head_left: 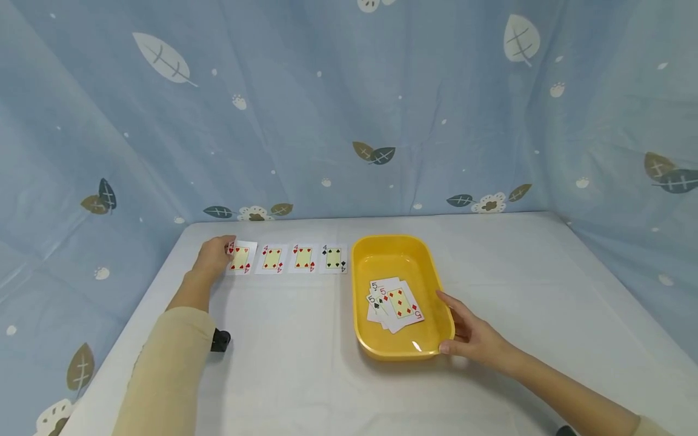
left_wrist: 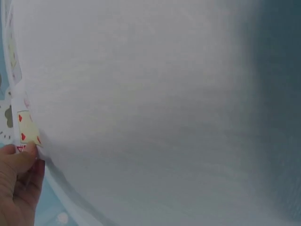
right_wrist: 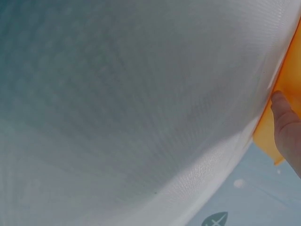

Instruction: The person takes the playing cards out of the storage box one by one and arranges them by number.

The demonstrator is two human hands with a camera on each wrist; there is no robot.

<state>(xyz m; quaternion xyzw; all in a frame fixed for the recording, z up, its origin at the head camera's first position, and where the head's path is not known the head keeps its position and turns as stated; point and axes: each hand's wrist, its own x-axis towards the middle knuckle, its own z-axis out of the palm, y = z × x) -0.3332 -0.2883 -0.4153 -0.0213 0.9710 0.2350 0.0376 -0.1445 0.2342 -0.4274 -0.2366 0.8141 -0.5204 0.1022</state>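
At the left end of a row of playing cards, my left hand (head_left: pixel 214 255) pinches the left edge of a four of hearts (head_left: pixel 240 259) between thumb and fingers. In the left wrist view, the thumb lies over the corner of that card (left_wrist: pixel 29 128). To its right lie two more red fours and a black four (head_left: pixel 333 259), all face up. My right hand (head_left: pixel 480 340) grips the near right corner of a yellow plastic basin (head_left: pixel 362 242), its thumb at the front rim and fingers along the side. Overlapping fives (head_left: pixel 400 303) lie face up inside the basin.
A white cloth (head_left: pixel 283 363) covers the table. Patterned blue curtain (head_left: pixel 327 109) hangs behind and along both sides. The basin stands just right of the card row. A small black device (head_left: pixel 220 340) shows beside the left sleeve.
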